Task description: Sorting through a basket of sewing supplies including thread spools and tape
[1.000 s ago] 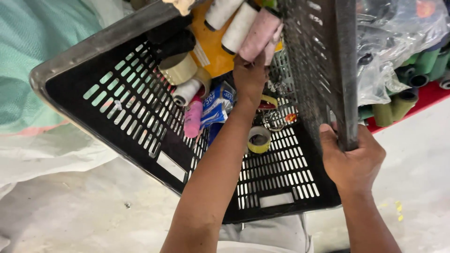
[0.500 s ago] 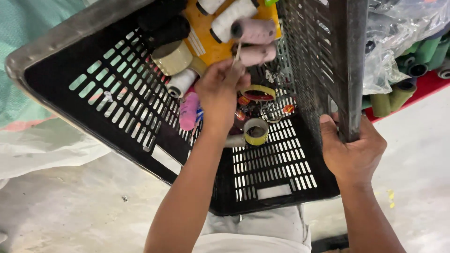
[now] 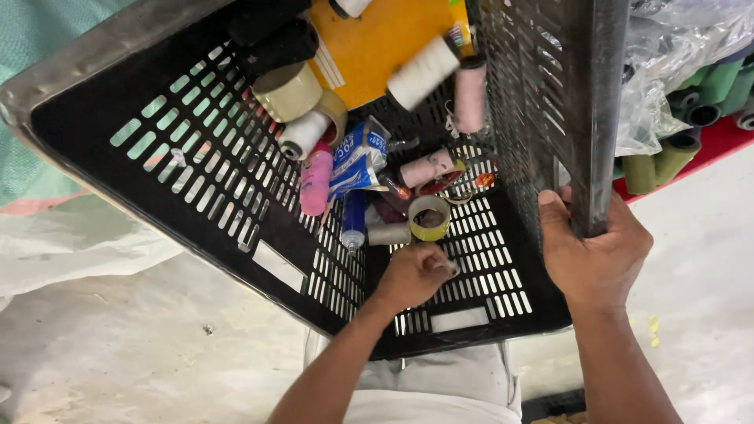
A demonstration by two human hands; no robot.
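Observation:
A black slotted plastic crate [image 3: 196, 180] is tilted up in front of me. My right hand [image 3: 593, 251] grips its right wall from outside. My left hand [image 3: 412, 276] is inside near the crate's front edge, fingers pinched on a small metal piece [image 3: 452, 268]. Just beyond it lie a yellowish tape roll [image 3: 430, 217], a grey spool [image 3: 389, 233] and a blue tube [image 3: 353, 221]. Farther in are a pink spool [image 3: 316, 182], a blue-and-white packet [image 3: 357, 157], white thread spools [image 3: 424, 72], black spools [image 3: 275, 43] and a yellow box [image 3: 385, 39].
Green thread cones in a clear plastic bag [image 3: 691, 118] lie on a red surface [image 3: 711, 149] at the right. Teal cloth [image 3: 31, 71] and a white plastic sheet [image 3: 71, 251] are at the left. Grey concrete floor [image 3: 157, 353] lies below the crate.
My left hand has drawn back from the spools at the crate's far end to its near edge, now pinching a small piece. The right hand keeps its grip on the wall.

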